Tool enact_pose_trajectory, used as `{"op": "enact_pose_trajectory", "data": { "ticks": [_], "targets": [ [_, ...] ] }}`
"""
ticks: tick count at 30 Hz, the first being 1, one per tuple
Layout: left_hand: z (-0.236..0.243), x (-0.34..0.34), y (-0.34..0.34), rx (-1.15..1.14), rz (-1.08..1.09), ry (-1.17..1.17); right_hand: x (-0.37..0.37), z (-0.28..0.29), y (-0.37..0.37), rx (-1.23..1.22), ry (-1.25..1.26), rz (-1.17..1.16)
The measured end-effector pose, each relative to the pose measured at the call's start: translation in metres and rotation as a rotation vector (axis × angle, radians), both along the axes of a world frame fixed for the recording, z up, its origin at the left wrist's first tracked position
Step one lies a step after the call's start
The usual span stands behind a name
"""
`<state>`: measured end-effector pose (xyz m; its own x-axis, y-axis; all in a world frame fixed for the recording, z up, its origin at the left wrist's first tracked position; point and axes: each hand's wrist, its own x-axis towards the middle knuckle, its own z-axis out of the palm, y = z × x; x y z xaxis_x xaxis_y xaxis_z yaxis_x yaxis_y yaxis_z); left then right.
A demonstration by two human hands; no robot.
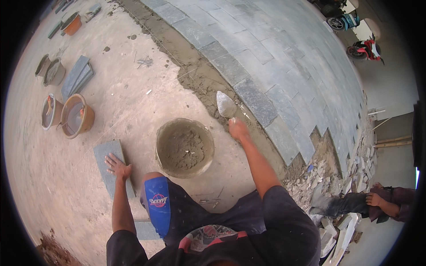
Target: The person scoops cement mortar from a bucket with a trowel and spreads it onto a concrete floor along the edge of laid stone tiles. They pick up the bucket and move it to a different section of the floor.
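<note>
My right hand (238,129) grips the handle of a pointed trowel (225,105), whose grey blade rests on the strip of wet mortar bed (199,75) beside the laid grey paving stones (266,57). My left hand (116,166) lies flat, fingers spread, on a loose grey stone slab (105,155) on the ground. Between my hands stands a round bucket (184,147) holding grey mortar. My knee in a blue pad (157,204) is just below the bucket.
Two orange buckets (76,116) with water stand at the left, more buckets (54,72) and stacked slabs (76,76) behind them. Broken stone rubble (328,177) lies at the right, where another person's hands (375,199) show. Scooters (364,48) are parked far right.
</note>
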<state>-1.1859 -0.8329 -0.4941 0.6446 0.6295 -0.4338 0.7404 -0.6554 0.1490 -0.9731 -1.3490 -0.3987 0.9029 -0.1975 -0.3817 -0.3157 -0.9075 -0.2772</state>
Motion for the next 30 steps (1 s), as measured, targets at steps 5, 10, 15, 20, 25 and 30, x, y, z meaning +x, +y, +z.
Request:
{"op": "enact_pose_trajectory", "data": {
  "ticks": [5,10,15,20,25,30],
  "targets": [
    [0.010,0.001,-0.003,-0.023,-0.002,-0.004,0.021,-0.009,-0.015,-0.041,0.011,-0.024],
    [0.014,0.002,-0.005,-0.029,-0.001,-0.005,0.016,-0.011,-0.048,-0.034,0.036,-0.104],
    [0.010,-0.001,0.001,-0.023,0.010,-0.009,-0.015,-0.015,-0.061,-0.032,0.067,-0.161],
    [0.013,0.000,-0.003,-0.034,-0.007,-0.016,-0.067,-0.017,-0.102,-0.053,0.064,-0.226],
    [0.010,-0.003,-0.002,-0.024,-0.009,-0.030,-0.100,-0.012,-0.123,-0.063,0.084,-0.265],
    [0.013,-0.002,-0.002,-0.052,-0.004,-0.012,-0.131,-0.007,-0.141,0.099,0.144,-0.401]
  ]
}}
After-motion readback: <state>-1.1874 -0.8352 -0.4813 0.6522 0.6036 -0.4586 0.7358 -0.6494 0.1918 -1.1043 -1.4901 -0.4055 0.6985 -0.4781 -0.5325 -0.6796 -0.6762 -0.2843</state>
